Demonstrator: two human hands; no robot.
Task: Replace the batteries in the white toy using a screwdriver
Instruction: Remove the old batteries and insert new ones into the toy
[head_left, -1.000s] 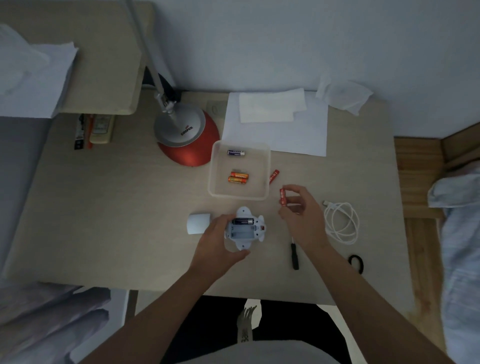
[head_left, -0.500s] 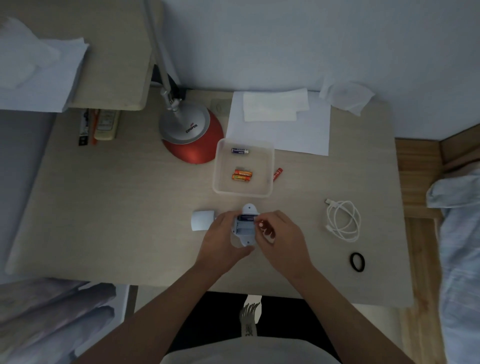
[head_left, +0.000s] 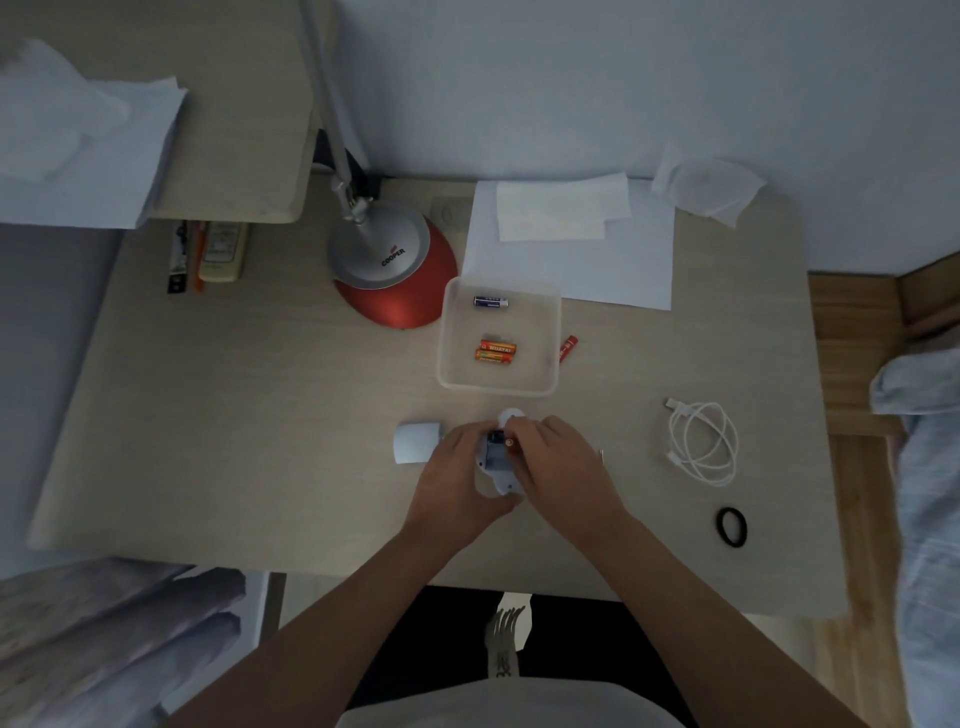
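I see my left hand (head_left: 457, 470) gripping the white toy (head_left: 501, 484) on the surface (head_left: 260, 415), near its front edge, battery bay up. My right hand (head_left: 561, 467) pinches a red battery (head_left: 510, 442) at the bay. Beyond, a clear tray (head_left: 498, 388) holds two orange batteries (head_left: 496, 351) reading HUATAI and a blue battery (head_left: 490, 302). Farther back, the lamp base (head_left: 392, 257) reads COOPER.

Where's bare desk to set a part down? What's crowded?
Biggest bare patch: the left half of the desk, bordered by the remote, lamp base and white cover. Smaller one between the loose red battery and white cable. Crowded: centre, where the left hand holds the white toy and the right hand pinches a battery, just before the clear tray.
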